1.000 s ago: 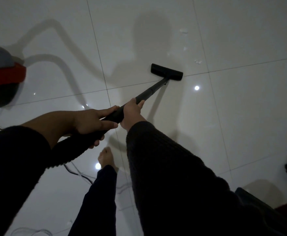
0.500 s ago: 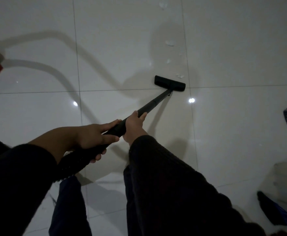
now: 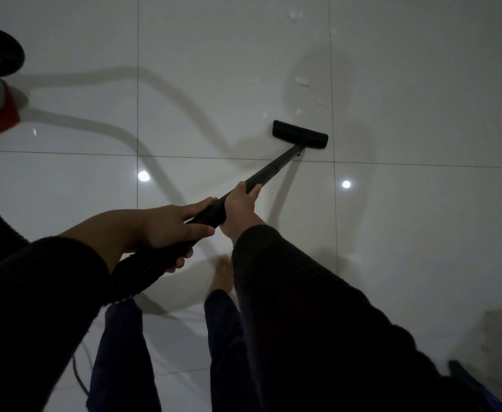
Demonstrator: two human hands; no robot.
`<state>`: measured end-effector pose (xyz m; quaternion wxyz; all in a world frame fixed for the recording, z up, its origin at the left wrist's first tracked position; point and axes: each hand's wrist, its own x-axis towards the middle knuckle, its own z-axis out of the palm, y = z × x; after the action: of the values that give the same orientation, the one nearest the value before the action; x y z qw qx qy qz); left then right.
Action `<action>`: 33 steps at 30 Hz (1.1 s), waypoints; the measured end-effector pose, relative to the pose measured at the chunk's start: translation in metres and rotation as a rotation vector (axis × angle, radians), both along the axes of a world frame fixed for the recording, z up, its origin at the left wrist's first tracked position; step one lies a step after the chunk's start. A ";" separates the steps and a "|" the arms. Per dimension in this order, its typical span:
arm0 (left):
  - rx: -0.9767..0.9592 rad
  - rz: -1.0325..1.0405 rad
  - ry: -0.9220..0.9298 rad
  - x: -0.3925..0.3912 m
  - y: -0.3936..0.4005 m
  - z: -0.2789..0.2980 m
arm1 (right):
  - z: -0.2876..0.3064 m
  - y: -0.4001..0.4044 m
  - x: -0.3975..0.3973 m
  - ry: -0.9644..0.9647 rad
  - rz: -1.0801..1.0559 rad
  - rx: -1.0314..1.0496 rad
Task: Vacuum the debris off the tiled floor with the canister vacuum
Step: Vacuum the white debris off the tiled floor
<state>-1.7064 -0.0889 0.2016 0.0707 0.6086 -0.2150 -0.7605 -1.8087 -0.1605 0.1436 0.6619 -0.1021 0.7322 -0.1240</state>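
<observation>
Nearest, the left hand [image 3: 171, 230] grips the ribbed hose end; just ahead, the right hand [image 3: 241, 208] clamps the black wand [image 3: 269, 169], which slants up-right to the floor head [image 3: 300, 134] (crosswise on the tile [image 3: 214, 69]), white debris [image 3: 301, 82] just beyond.

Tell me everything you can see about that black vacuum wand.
The vacuum wand is a slim, matte black tube, seemingly telescopic, slanting down to a flat rectangular floor head resting on the pale tile. The right hand grips it mid-shaft; the left hand holds the thicker ribbed hose end behind. White crumbs lie just beyond the head.
</observation>
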 end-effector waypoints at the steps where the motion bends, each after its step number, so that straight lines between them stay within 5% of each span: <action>1: 0.003 0.003 -0.011 0.003 0.001 0.004 | 0.002 0.002 0.004 -0.008 -0.001 0.005; 21: -0.025 0.021 -0.009 0.068 -0.013 -0.001 | 0.003 -0.012 0.073 0.030 0.037 -0.033; 33: 0.002 -0.034 -0.057 0.107 -0.023 0.045 | 0.040 -0.013 0.110 0.016 0.018 -0.015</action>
<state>-1.5996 -0.1119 0.2466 0.0512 0.6263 -0.2264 -0.7443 -1.6984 -0.1732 0.1833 0.6562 -0.1144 0.7357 -0.1227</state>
